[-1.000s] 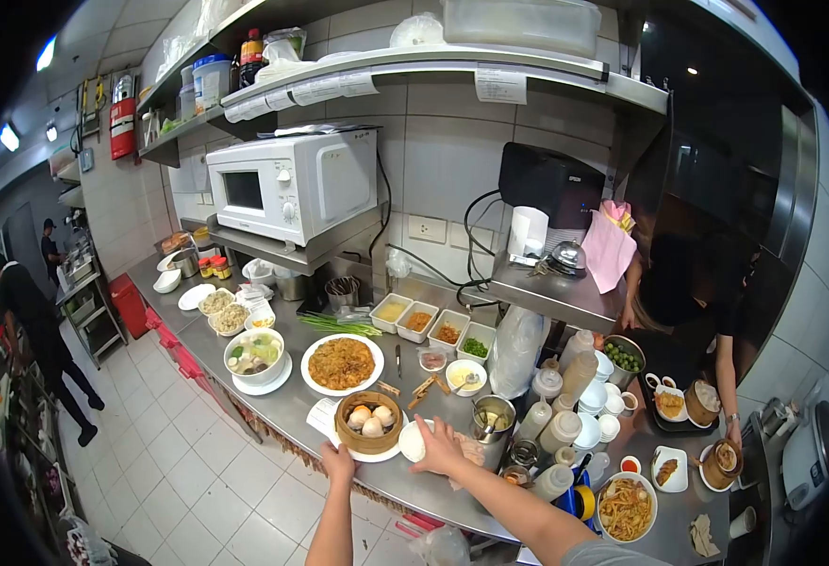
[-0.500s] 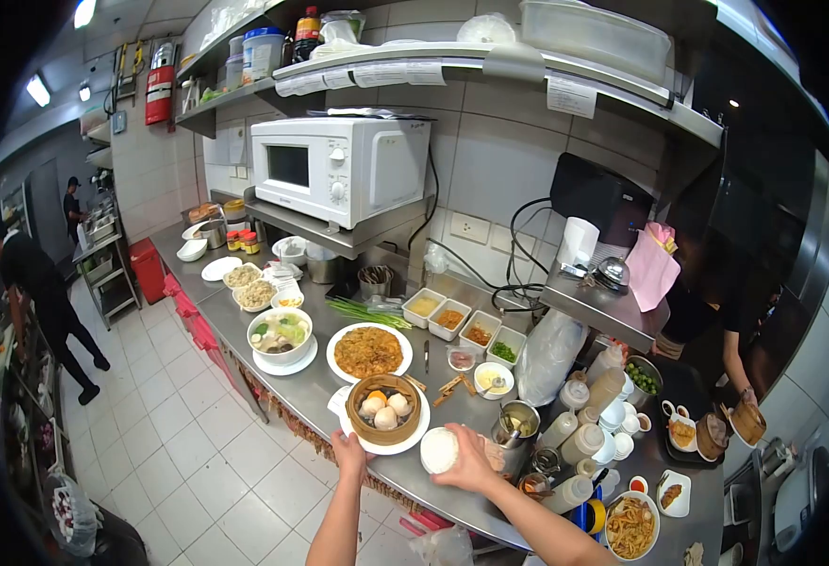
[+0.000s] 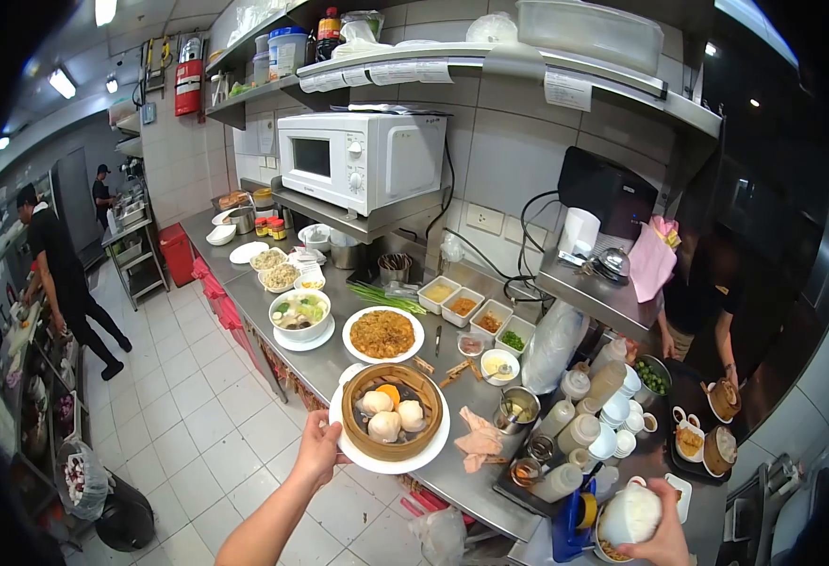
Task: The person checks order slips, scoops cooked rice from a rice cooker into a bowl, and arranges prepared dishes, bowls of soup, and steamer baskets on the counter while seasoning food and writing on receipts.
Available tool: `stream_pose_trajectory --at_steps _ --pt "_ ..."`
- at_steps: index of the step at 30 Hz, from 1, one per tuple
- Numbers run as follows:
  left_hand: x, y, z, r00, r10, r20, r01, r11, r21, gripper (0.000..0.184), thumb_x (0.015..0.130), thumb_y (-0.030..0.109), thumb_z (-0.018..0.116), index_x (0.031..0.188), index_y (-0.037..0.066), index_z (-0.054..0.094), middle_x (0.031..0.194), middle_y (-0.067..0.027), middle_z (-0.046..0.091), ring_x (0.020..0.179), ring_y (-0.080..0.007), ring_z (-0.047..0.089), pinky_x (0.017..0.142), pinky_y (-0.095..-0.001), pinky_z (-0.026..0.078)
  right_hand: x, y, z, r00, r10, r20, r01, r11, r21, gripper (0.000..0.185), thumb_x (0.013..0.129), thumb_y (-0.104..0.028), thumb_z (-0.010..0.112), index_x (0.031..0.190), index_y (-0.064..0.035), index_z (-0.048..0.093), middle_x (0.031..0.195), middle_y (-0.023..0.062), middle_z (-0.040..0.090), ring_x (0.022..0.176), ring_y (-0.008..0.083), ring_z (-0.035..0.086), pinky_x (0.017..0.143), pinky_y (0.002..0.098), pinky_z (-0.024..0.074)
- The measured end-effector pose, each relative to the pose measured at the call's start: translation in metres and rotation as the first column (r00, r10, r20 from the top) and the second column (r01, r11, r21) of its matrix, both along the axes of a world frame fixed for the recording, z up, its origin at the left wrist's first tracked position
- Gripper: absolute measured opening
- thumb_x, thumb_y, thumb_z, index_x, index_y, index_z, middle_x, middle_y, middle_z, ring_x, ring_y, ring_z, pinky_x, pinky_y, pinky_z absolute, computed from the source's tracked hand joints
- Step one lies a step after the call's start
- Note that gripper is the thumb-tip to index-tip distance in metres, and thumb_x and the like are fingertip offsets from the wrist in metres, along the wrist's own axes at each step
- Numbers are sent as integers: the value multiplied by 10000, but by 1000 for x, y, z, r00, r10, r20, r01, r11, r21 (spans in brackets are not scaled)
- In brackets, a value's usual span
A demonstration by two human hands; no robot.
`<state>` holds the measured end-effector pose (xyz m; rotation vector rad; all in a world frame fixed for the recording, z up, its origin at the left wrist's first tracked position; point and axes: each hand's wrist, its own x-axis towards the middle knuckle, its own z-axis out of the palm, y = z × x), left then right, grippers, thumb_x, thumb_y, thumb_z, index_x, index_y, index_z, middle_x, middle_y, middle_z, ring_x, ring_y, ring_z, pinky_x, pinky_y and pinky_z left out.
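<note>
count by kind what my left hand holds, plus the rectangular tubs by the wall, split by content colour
White plate in the left hand: 1
Bamboo steamer on it: 1
Tub with pale yellow contents: 1
Tubs with orange-brown contents: 2
Tub with green contents: 1
Total: 6

Bare left hand (image 3: 318,451), bare wrist (image 3: 307,476), bare forearm (image 3: 265,519) narrowing towards the wrist, bare right hand (image 3: 667,534)

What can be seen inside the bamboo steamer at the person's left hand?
Inside the bamboo steamer sit three pale dumplings, with an orange piece beyond them. Whatever lies directly beneath them is covered.
</note>
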<state>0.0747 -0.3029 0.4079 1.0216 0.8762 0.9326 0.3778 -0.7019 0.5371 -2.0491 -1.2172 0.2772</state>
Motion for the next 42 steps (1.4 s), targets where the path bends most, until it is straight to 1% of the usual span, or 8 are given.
stream_pose_trajectory --at_steps 6,13,23,26,35,38,40,42 --pt "21 -110 54 992 -120 -32 119 993 -20 249 897 132 468 1101 52 350 917 -141 592 672 -206 640 480 -317 565 51 -161 -78 845 -535 0 535 845 -27 1012 370 -171 784 1248 7 313 1160 160 431 1107 278 428 958 382 349" --pt "112 -269 48 909 -382 165 396 916 -62 288 868 111 533 1096 42 371 954 -166 588 722 -213 649 519 -297 580 95 -318 -190 764 -642 56 644 755 -122 1014 425 -250 803 1284 -44 305 1204 226 418 1143 391 375 974 437 304" --pt "235 -467 -33 607 -739 293 794 555 -247 362 876 287 540 1146 115 371 1013 -91 579 819 -179 623 608 -317 569 149 -421 -167 659 -747 85 752 652 -96 965 431 -187 776 1270 -65 314 1193 200 421 1106 377 405 936 433 355" --pt "267 -513 -65 610 -768 194 779 536 -326 260 933 178 429 1162 95 338 965 -106 588 772 -173 632 569 -308 574 166 -428 -174 655 -754 53 755 651 -77 968 420 -159 772 1270 -59 321 1194 188 424 1102 365 413 941 426 357" --pt "308 -561 -190 746 -654 -128 646 757 -100 268 890 139 506 1120 64 393 662 -68 557 454 -132 522 367 -281 437 208 -451 -229 790 -587 -176 608 787 105 1051 397 -109 777 1301 2 252 1218 143 403 1118 254 437 968 363 352" --pt "313 -557 -196 774 -615 -151 593 787 -168 255 868 124 522 1084 25 430 865 -120 590 748 -218 602 647 -330 483 211 -457 -228 809 -578 -108 585 809 54 923 513 -142 804 1281 -15 309 1198 154 420 1113 269 431 963 361 355" --pt "342 -569 -313 902 -418 -106 431 886 172 414 835 280 569 1128 32 414 889 -182 564 751 -262 574 607 -365 477 204 -446 -214 823 -566 34 566 824 14 924 524 -140 820 1283 -15 308 1202 154 419 1108 270 432 957 361 364" --pt "335 -564 -274 831 -474 -289 505 862 37 344 829 242 568 1056 36 414 908 -190 563 801 -298 574 653 -396 472 192 -431 -198 812 -583 -38 583 812 -26 902 539 -112 808 1285 -15 308 1208 159 419 1105 264 432 954 362 367"
